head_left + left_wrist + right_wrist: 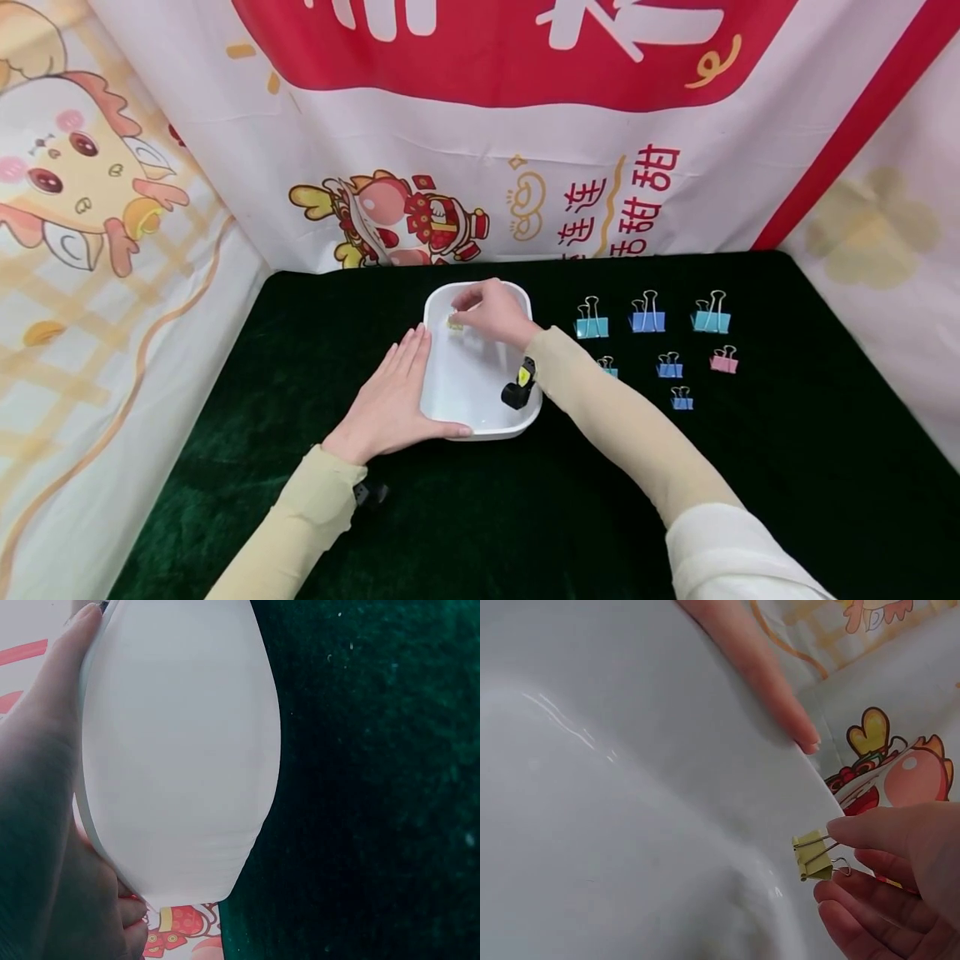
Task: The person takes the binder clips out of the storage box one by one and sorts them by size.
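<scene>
A white plastic tray (468,392) stands on the dark green cloth in front of me. My left hand (393,400) rests along its left side with fingers straight, the thumb lying at the near rim. Over the far left part of the tray, my right hand (491,312) pinches a small yellow binder clip (812,855) by its wire handle, between thumb and fingers. The clip hangs inside the rim, its body pointing away from the fingertips in the right wrist view. In the left wrist view the tray's pale outer wall (180,750) fills the middle.
Binder clips stand in rows right of the tray: large ones at the back, such as a blue clip (648,320), then smaller ones, including a pink clip (724,362). The right forearm partly covers a teal clip (609,367). A printed cloth (450,142) hangs behind.
</scene>
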Demonstrator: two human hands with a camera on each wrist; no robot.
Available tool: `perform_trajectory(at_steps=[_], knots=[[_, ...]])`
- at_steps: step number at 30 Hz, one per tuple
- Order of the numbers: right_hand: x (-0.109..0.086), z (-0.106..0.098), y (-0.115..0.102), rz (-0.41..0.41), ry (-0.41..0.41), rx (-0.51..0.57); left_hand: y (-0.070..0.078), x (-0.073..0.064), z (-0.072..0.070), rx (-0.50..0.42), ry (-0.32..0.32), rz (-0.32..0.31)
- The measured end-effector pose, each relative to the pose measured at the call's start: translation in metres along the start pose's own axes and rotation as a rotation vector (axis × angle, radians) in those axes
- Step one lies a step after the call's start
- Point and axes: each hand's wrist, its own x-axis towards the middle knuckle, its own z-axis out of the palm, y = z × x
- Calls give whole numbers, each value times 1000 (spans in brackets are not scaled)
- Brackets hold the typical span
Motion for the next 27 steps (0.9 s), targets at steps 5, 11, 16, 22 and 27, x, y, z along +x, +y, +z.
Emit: perform_trajectory(at_steps=[5, 11, 16, 22, 27], knots=[[-6, -13, -5, 26, 6, 70, 1, 0, 0, 5, -1, -3], [-10, -29, -9, 32, 3, 132, 0, 0, 0, 11, 2, -1], [-16, -42, -13, 10, 35, 155, -1, 0, 1, 13, 1, 8], [-23, -57, -12, 17, 78, 206, -1, 0, 1, -3, 1, 1], [-32, -70, -7, 13, 103, 224, 0, 1, 1, -16, 3, 3]])
